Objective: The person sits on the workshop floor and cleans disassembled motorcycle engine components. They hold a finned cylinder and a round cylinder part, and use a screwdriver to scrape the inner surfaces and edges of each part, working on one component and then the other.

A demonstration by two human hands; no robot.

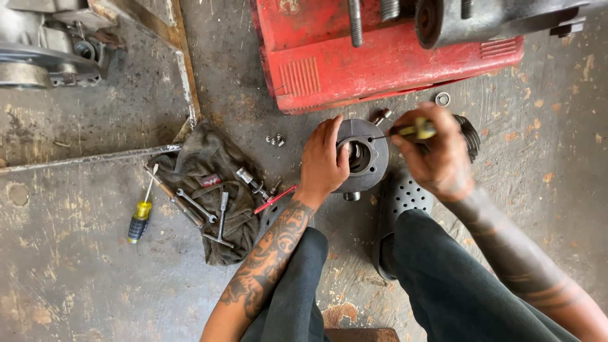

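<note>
A dirty grey rag (209, 190) lies left of centre on a stained concrete floor (76, 266), with wrenches (196, 209) and a socket tool (252, 182) on it. A yellow-handled screwdriver (140, 215) lies just left of the rag. A red metal housing (380, 57) fills the upper centre. A small washer (443, 99) sits below it, upper right. Grey machinery (44, 50) occupies the upper left corner.

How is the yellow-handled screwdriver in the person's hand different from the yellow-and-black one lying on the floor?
The yellow-handled screwdriver in the right hand is gripped above the floor, its thin shaft pointing into the round grey metal part; the yellow-and-black screwdriver on the floor lies untouched beside the dark rag. The held one's handle is mostly hidden by the right hand; the other's shows whole. Both have yellow handles.
</note>
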